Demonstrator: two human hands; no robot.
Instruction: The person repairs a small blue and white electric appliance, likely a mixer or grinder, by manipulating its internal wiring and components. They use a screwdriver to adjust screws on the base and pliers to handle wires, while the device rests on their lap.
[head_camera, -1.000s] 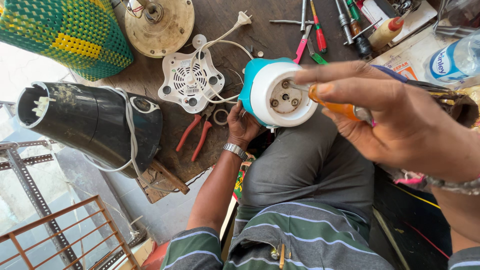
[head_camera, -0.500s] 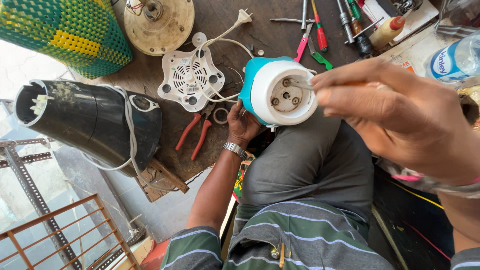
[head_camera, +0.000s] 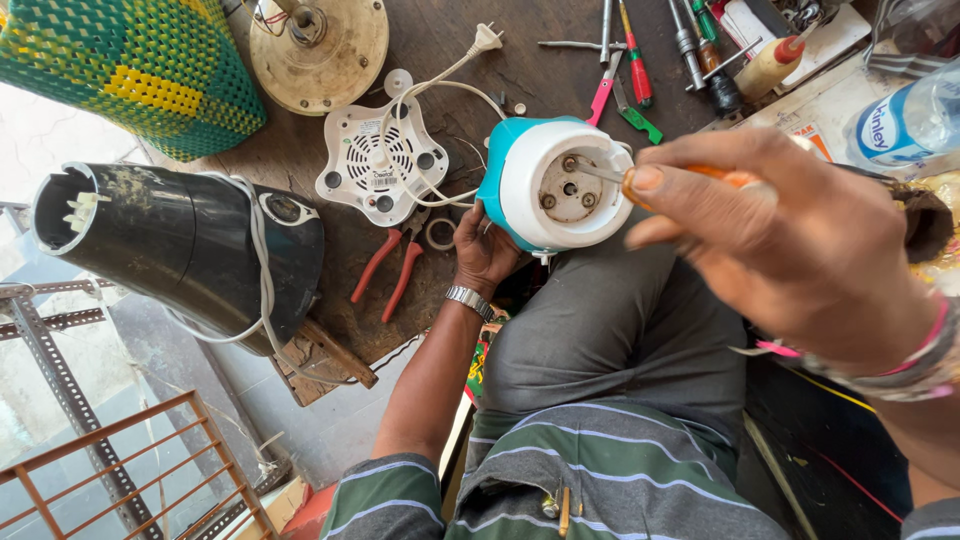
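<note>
Head view, looking down at a seated person's lap. A teal and white appliance base (head_camera: 552, 185), round and drum-shaped, rests on its side against the person's knee at the edge of a dark tabletop (head_camera: 440, 45). Its white underside, with a recessed hub and screw holes, faces up toward the camera, so its short axis points from the tabletop toward the viewer. It looks like hard moulded plastic: rigid, fairly light, smooth and likely to roll, best gripped around the teal wall.

The left hand (head_camera: 485, 250) cups that wall from below, fingers curled against it. The right hand (head_camera: 790, 245) is clenched round an orange-handled screwdriver (head_camera: 640, 175), whose metal tip meets a screw hole in the underside.

Further out lie a white vented cover (head_camera: 385, 160) with a white power cord, red-handled pliers (head_camera: 392, 272), a black cone-shaped housing (head_camera: 180, 245), a tan metal disc (head_camera: 320, 45), a green and yellow woven basket (head_camera: 130, 65), loose hand tools and a plastic water bottle (head_camera: 910, 120).
</note>
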